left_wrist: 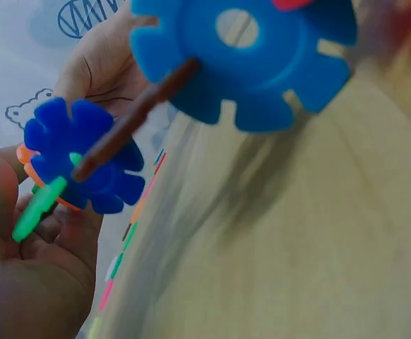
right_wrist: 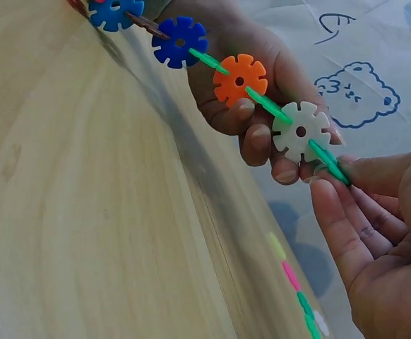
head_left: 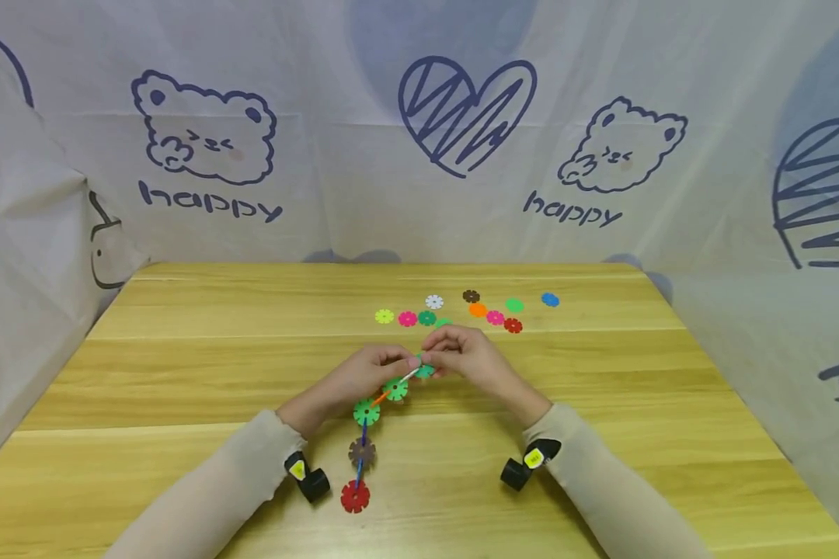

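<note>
A chain of notched plastic snowflake discs, slotted edge to edge, runs from a red disc (head_left: pixel 348 503) hanging at its lower end up to my hands. Near its upper end my left hand (head_left: pixel 363 374) pinches a white disc (right_wrist: pixel 316 116). My right hand (head_left: pixel 477 359) grips the last green disc (right_wrist: pixel 328 162) between thumb and fingers, where it meets the white one. Down the chain, an orange disc (right_wrist: pixel 223 83) and a dark blue disc (right_wrist: pixel 166 54) show in the right wrist view. A lighter blue disc (left_wrist: pixel 170 49) fills the top of the left wrist view.
Behind my hands, several loose discs lie flat on the wooden table (head_left: pixel 182 373), among them a yellow disc (head_left: pixel 380 317), a brown disc (head_left: pixel 471 293) and a blue disc (head_left: pixel 550 300). A white printed cloth (head_left: pixel 335 178) hangs behind the table's far edge.
</note>
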The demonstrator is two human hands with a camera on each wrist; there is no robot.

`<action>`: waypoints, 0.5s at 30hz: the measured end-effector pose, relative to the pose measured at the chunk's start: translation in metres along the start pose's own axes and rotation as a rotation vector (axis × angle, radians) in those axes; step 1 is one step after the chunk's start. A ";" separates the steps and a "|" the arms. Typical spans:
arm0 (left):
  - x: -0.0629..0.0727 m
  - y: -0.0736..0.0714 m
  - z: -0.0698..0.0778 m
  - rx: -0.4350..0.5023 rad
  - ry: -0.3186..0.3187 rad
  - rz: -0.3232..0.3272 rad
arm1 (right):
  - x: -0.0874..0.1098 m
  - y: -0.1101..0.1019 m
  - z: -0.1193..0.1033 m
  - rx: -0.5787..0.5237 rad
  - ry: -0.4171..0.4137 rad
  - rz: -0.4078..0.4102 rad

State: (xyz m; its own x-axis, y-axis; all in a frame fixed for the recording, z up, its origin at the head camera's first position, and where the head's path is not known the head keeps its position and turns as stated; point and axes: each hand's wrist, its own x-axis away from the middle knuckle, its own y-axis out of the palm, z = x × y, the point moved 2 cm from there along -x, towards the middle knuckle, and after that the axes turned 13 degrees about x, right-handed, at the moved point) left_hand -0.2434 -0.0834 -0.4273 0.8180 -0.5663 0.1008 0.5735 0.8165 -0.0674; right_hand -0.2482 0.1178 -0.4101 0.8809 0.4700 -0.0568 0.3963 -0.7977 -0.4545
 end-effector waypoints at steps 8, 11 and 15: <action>-0.003 -0.002 -0.010 0.196 -0.017 -0.014 | -0.004 -0.004 0.000 0.029 -0.001 0.048; -0.003 -0.001 -0.014 0.256 -0.035 -0.012 | -0.004 -0.010 0.002 0.071 -0.001 0.091; -0.004 -0.001 -0.021 0.313 -0.038 -0.011 | -0.004 -0.026 0.005 0.136 0.000 0.177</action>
State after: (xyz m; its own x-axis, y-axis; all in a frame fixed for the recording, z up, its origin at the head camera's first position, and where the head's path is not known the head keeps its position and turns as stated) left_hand -0.2465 -0.0838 -0.4482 0.8062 -0.5755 0.1377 0.5360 0.8088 0.2419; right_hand -0.2631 0.1384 -0.4022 0.9335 0.3272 -0.1465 0.1968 -0.8093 -0.5534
